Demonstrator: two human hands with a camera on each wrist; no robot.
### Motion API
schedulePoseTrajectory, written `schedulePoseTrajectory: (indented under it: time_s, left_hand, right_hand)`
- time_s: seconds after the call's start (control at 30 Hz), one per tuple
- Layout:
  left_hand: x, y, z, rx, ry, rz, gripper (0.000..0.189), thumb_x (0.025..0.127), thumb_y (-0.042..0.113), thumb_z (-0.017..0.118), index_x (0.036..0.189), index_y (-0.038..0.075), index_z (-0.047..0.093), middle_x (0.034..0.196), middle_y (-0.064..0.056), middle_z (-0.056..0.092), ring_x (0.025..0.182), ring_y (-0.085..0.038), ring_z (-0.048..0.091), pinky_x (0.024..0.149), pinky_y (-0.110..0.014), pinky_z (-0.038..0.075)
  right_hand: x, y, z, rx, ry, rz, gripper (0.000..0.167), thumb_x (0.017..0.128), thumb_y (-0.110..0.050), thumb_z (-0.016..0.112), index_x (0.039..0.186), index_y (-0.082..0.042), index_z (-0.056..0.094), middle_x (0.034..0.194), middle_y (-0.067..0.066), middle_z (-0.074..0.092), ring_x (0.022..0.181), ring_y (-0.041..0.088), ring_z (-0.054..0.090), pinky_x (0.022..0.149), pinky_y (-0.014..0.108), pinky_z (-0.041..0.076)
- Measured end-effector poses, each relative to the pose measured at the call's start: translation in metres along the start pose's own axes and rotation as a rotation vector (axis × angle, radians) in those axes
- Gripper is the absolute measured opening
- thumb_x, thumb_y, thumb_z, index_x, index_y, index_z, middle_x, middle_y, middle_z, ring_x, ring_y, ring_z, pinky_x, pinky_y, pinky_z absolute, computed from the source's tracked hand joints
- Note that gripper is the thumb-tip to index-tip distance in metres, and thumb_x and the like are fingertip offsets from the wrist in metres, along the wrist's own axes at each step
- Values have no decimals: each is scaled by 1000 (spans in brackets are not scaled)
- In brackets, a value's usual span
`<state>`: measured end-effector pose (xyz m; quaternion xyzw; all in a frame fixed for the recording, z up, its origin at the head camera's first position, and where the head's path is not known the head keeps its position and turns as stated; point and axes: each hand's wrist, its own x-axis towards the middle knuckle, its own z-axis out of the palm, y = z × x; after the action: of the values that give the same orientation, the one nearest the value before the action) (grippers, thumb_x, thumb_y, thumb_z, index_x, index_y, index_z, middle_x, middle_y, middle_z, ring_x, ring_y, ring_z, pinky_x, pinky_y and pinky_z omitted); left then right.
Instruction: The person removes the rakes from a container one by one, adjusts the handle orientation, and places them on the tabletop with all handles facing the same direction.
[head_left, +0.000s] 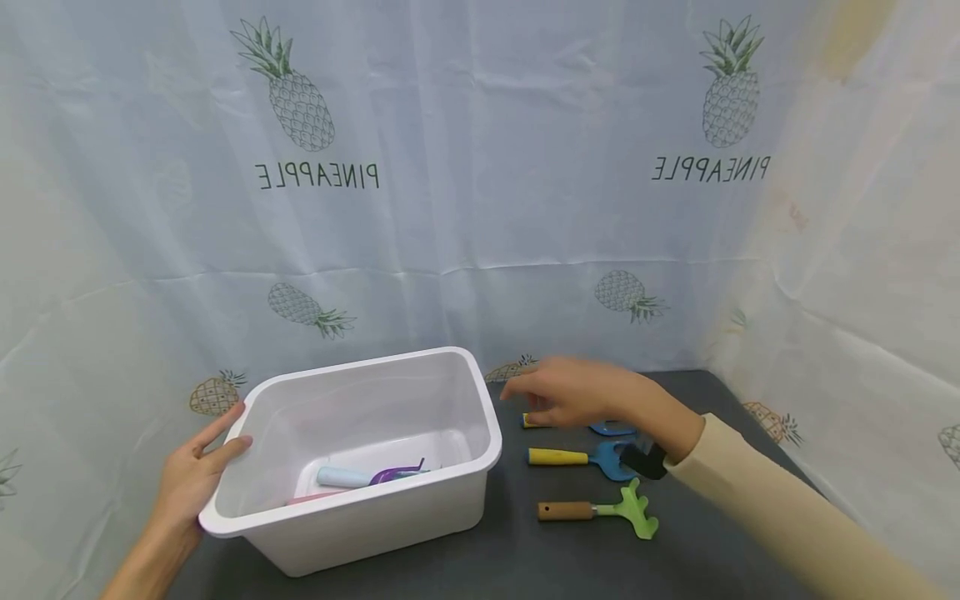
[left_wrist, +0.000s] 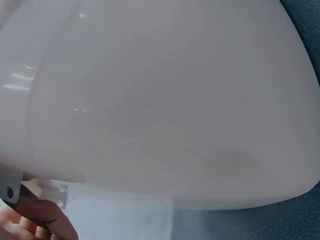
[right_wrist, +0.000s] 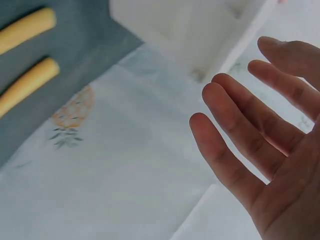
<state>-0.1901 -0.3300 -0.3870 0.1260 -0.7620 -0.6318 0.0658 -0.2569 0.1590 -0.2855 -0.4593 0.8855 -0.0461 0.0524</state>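
White tub (head_left: 390, 528) is standing, left hand (head_left: 187, 483) clamping its nine-o'clock rim; at three o'clock, right hand (head_left: 573, 392) is hovering, fingers (right_wrist: 240, 126) apart.

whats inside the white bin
A light-blue handle, a purple piece and something pink show inside the white bin; its near wall hides whatever lies right behind it.

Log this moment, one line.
left hand: grips white tub | right hand: empty | purple tool: inside tub | green rake: on tabletop
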Motion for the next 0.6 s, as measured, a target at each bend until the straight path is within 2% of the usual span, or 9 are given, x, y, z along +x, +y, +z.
schedulePoseTrajectory:
  time_s: [0.07, 0.13, 0.37, 0.47, 0.6]
  left_hand:
    - [0, 1, 0, 2, -7, -9, 68, 99, 24, 71, 159, 29, 38, 169, 3, 24, 82, 9, 69, 67, -19, 61]
    - [0, 1, 0, 9, -7, -15, 68, 100, 25, 71, 159, 30, 38, 171, -4, 21, 82, 9, 68, 67, -19, 61]
    - [0, 2, 0, 24, -1, -10, 68, 100, 25, 71, 159, 29, 38, 169, -11, 22, 82, 8, 69, 67, -20, 61]
    - [0, 2, 1, 66, 1, -3, 68, 101, 27, 69, 160, 28, 36, 170, -11, 22, 83, 9, 68, 68, -20, 61]
    - [-1, 2, 1, 63, 3, -5, 67, 101, 27, 69, 160, 28, 37, 169, -10, 23, 83, 8, 69, 68, -20, 61]
  right_hand:
    - [8, -5, -6, 7, 18, -16, 33, 98, -21, 71, 130, -21, 68, 89, -11, 64, 75, 1, 54, 72, 22, 53]
    - [16, -9, -11, 7, 32, -29, 32, 98, -21, 71, 130, -20, 68, 87, -11, 63, 74, 3, 54, 72, 22, 52]
    - [44, -22, -25, 3, 47, -55, 30, 100, -20, 67, 129, -19, 69, 87, -9, 64, 76, 6, 55, 72, 22, 52]
    - [54, -27, -30, 14, 37, -58, 30, 100, -19, 67, 130, -18, 68, 89, -8, 66, 80, 7, 58, 74, 22, 54]
    - [68, -32, -35, 19, 37, -52, 30, 101, -18, 65, 130, -19, 68, 92, -7, 66, 85, 9, 60, 77, 22, 54]
